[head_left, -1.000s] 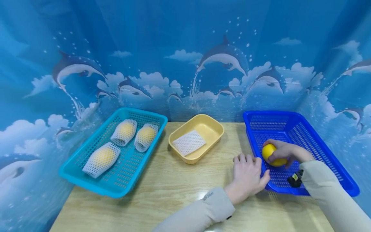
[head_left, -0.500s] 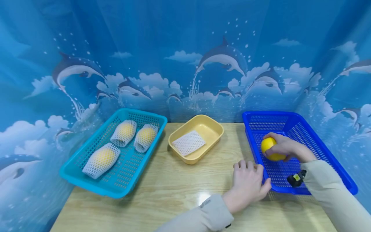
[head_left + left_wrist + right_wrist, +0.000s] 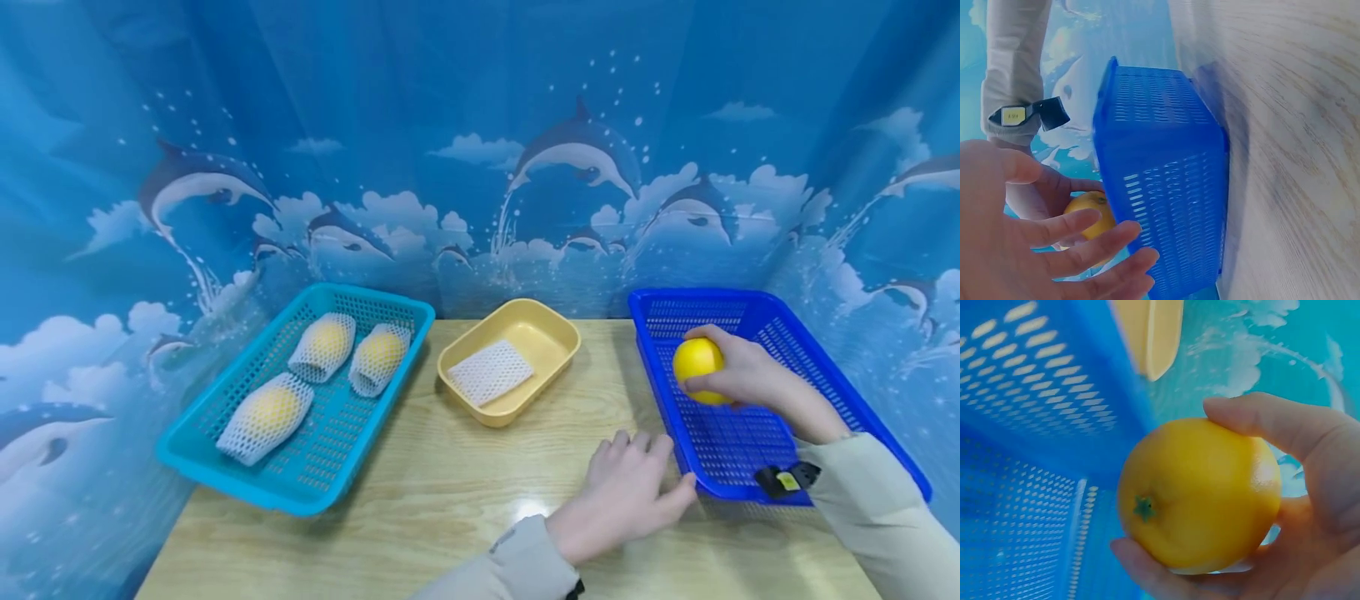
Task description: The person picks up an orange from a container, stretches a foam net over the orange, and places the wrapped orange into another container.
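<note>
My right hand (image 3: 742, 375) grips a yellow orange (image 3: 697, 367) above the deep blue basket (image 3: 656, 400). In the right wrist view, thumb and fingers curl round the orange (image 3: 1197, 494), and its green stem end shows. My left hand (image 3: 626, 492) is beside the basket's near left side, fingers loosely extended and holding nothing. In the left wrist view the left hand's fingers (image 3: 1104, 240) spread close to the rim of the basket (image 3: 1166, 187); whether they touch it I cannot tell. Part of the orange (image 3: 1094, 215) shows behind them.
At the left stands a teal basket (image 3: 337, 442) with three yellow fruits (image 3: 273, 412) in white foam nets. A pale yellow tray (image 3: 551, 329) in the middle holds a flat white foam net (image 3: 491, 371). A blue dolphin-print curtain (image 3: 480, 150) hangs behind the wooden table (image 3: 420, 500).
My right hand has lifted the orange higher in the blue basket. My left hand has come off the basket's left rim and shifted slightly left and nearer, its fingers loosening.
</note>
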The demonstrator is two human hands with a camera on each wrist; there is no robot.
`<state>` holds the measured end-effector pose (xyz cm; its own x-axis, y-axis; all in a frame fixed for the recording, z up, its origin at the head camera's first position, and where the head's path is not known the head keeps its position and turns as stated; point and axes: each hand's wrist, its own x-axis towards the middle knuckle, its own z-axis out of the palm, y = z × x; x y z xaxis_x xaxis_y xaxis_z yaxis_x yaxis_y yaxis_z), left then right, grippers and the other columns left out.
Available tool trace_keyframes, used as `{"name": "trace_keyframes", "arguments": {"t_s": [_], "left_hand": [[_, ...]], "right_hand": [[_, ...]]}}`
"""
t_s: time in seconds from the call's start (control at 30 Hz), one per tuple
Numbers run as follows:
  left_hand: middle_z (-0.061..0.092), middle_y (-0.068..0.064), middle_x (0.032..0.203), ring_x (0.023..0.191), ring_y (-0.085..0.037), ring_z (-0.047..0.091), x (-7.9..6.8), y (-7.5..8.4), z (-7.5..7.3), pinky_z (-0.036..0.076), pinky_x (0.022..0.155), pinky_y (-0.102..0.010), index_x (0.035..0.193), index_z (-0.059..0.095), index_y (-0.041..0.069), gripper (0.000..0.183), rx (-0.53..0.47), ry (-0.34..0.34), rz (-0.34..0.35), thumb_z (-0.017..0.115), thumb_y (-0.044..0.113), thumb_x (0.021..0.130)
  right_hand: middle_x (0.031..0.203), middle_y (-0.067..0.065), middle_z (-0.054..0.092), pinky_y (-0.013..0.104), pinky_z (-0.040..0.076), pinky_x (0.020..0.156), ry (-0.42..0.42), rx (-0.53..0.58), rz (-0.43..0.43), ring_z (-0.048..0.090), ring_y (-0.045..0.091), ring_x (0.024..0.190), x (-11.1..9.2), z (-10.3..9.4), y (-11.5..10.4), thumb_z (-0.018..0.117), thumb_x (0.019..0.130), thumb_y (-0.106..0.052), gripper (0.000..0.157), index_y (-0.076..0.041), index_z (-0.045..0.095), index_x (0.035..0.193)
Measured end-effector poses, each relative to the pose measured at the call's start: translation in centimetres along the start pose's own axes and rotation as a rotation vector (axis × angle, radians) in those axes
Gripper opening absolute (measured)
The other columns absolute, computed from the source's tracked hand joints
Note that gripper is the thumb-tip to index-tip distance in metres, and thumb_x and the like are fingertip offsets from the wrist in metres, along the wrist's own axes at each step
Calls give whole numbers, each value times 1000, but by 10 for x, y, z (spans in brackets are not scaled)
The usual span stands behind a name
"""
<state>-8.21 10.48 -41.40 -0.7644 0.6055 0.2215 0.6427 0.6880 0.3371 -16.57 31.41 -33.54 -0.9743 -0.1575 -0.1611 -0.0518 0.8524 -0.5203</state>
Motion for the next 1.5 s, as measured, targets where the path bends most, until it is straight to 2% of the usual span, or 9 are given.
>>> {"name": "trace_keyframes", "arguments": {"t_s": [0.3,0.5,0.6,0.77,0.9,1.17,1.33,1.4,1.5], "left_hand": [[59,11,94,80,0,48,-24,-17,-11,34,64,-10,110,61,18,28,-251,94,21,53,41,96],[61,10,94,80,0,51,-46,-33,-11,36,63,-9,110,61,17,25,-290,179,-12,59,35,93],[63,7,96,81,-1,53,-56,-43,-10,38,64,-10,113,59,17,27,-346,182,-24,62,32,92],[62,5,103,91,-5,57,-73,-57,-8,46,74,-15,120,55,18,31,-512,153,-51,63,31,93],[61,5,106,96,-8,59,-83,-68,-2,50,80,-22,124,52,18,35,-605,156,-38,65,28,93],[63,-5,112,99,-16,61,-97,-93,11,53,81,-28,134,41,18,56,-738,128,-12,73,25,88],[59,-1,122,105,-14,58,-105,-107,11,54,85,-32,141,32,22,74,-830,95,3,79,26,84],[55,3,129,111,-12,56,-107,-113,12,53,87,-33,145,25,24,85,-856,80,33,81,24,81],[45,2,143,119,-12,51,-109,-121,16,52,91,-31,150,13,21,106,-818,72,118,87,21,75]], "right_hand": [[120,27,56,36,53,59,114,-27,-163,58,31,84,-23,2,-36,80,82,-24,72,-4,43,140],[123,23,57,36,51,63,144,-20,-257,57,31,88,-41,10,-63,83,80,-21,72,-9,45,140],[122,19,58,37,51,65,156,-4,-292,57,30,89,-48,16,-75,83,79,-20,71,-10,47,139],[124,15,58,38,52,69,160,47,-342,58,29,93,-57,31,-90,84,78,-18,70,-11,48,138],[130,13,56,39,53,72,157,117,-385,58,28,97,-61,45,-98,86,77,-18,73,-14,49,139],[130,5,58,35,53,76,129,258,-415,59,21,96,-62,85,-102,87,75,-20,72,-20,52,138],[124,3,61,36,51,80,61,355,-406,60,20,99,-56,122,-98,87,74,-24,70,-21,53,136],[125,4,62,36,50,81,30,395,-405,60,21,99,-55,136,-96,86,74,-26,70,-20,54,136],[127,4,61,35,50,80,-37,463,-386,60,23,99,-53,153,-93,85,75,-25,70,-20,53,137]]}}
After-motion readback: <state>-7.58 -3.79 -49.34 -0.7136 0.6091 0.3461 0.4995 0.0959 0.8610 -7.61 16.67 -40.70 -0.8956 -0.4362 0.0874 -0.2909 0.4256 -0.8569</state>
